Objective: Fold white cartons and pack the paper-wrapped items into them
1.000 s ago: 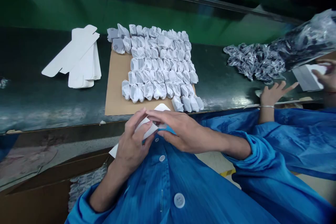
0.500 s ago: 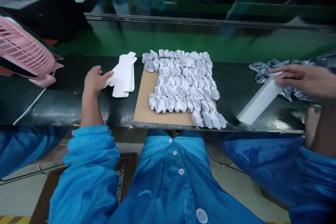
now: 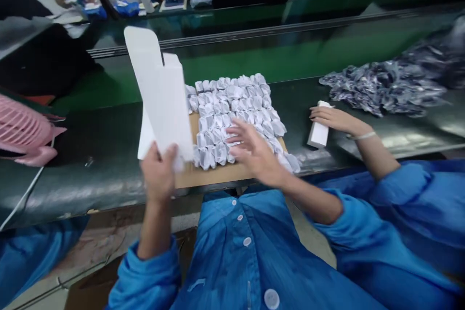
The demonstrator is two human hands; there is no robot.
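Observation:
My left hand (image 3: 159,174) grips flat white box blanks (image 3: 165,101) by their lower end, raised upright above the left part of the table. My right hand (image 3: 256,152), slightly blurred, is open with spread fingers and holds nothing. It hovers over the near right part of several rows of small paper-wrapped pieces (image 3: 214,128). These pieces lie on a brown cardboard sheet (image 3: 210,175), and a few at the near right corner extend past its edge. My right hand hides some of the wrapped pieces; the raised blanks cover the sheet's left side.
A co-worker's hand (image 3: 334,118) at right rests on a white box (image 3: 318,133). Behind it lies a heap of clear plastic bags (image 3: 381,87). A pink fan (image 3: 27,128) stands at left, its cable (image 3: 27,193) crossing the table. Other people sit beyond the partition.
My left hand has taken the flat blanks from the table and lifted them. My right hand has released the white box and moved left; a co-worker's hand is now on that box.

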